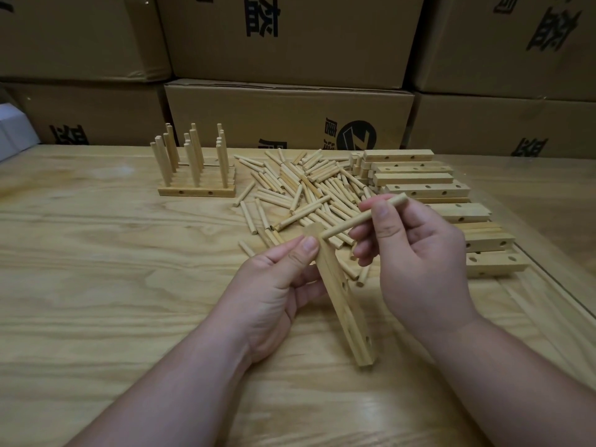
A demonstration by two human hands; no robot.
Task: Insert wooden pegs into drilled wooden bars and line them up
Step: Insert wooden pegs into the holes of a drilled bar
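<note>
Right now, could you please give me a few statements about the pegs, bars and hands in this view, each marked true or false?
1. The left hand grips a drilled wooden bar. True.
2. The right hand is empty. False: it pinches a wooden peg.
3. Finished bars with upright pegs stand at the table's far left. True.
4. The loose pegs lie in a tray. False: they lie in a heap on the wooden table.
5. Stacked drilled bars lie right of the heap. True.

Pale pegs (303, 191), brown black-printed boxes (287, 114)
</note>
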